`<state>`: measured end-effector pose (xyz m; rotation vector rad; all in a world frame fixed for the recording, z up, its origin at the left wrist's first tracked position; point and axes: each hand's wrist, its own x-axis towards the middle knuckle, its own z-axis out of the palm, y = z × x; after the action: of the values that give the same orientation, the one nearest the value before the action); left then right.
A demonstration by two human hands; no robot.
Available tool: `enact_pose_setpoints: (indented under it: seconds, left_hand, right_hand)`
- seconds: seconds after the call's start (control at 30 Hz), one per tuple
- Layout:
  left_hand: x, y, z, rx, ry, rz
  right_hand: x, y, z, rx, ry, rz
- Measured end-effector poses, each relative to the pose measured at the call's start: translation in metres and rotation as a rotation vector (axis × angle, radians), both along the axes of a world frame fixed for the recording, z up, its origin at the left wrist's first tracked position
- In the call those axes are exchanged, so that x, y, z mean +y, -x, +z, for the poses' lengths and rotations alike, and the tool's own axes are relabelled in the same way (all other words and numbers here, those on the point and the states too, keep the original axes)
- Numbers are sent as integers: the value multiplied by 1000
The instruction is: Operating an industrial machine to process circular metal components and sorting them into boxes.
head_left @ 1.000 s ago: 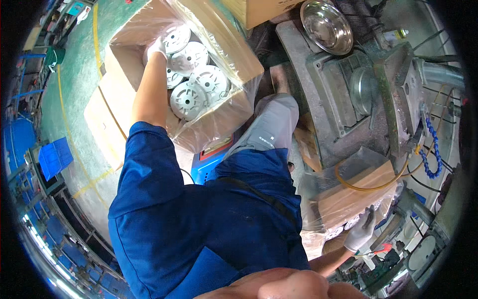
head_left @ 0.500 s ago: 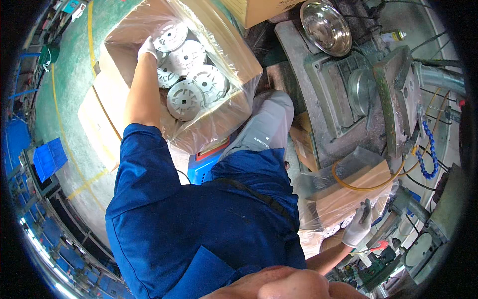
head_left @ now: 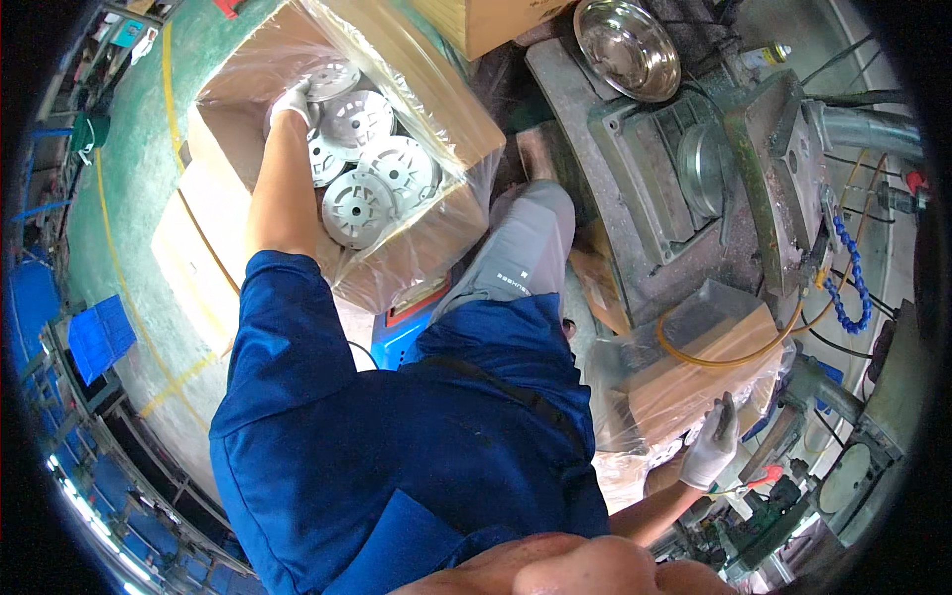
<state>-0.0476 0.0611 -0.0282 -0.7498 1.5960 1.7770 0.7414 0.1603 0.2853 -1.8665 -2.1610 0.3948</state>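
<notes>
A worker in a blue shirt reaches with the left hand [head_left: 290,102], gloved in white, into a plastic-lined cardboard box [head_left: 451,213] at the far left of the scene. The fingers rest on the edge of a round, slotted grey metal disc [head_left: 332,79] at the far end of the box; whether the grip has closed on it cannot be told from this angle. More discs of the same kind [head_left: 358,205] lie stacked beside and nearer than it, filling the box. The box sits on a green floor [head_left: 129,149] marked with yellow lines.

At the near right, the right hand [head_left: 712,446], also in a white glove, is held with fingers extended and loosely spread, empty, just beside a second plastic-wrapped carton [head_left: 684,382]. A loop of yellow-orange hose [head_left: 729,359] lies across that carton's top.

Beyond it stands a heavy grey machine [head_left: 684,188] with a round die set in its face. A shiny steel bowl [head_left: 627,47] rests at the far side, and a blue segmented coolant line [head_left: 851,283] hangs at the right.
</notes>
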Motion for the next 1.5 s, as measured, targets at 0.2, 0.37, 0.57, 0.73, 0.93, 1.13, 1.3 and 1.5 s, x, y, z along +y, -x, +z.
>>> enact_pose_setpoints:
  seconds: [0.2,0.37,0.57,0.73,0.93,1.13,1.3,1.5]
  left_hand:
    - [-30,-13,35,172,53,-99]
    - [-39,-111,154,291,-459,-191]
    - [10,-209,264,426,-775,-597]
    - [74,-268,298,419,-788,-950]
    - [128,-346,303,198,-922,-1228]
    - [148,-402,304,434,-986,-1880]
    - [153,-401,303,524,-945,-1556]
    - [146,-463,298,351,-918,-1206]
  right_hand:
    - [7,8,9,-68,-37,14]
    - [11,19,0,168,17,-66]
    - [21,125,-8,797,549,246]
    - [40,188,-19,1286,997,303]
    - [43,171,-52,1559,1353,-17]
    - [31,160,-61,2024,1425,319]
    - [29,147,-18,1833,358,-79]
    - [39,166,-15,1412,-146,-69]
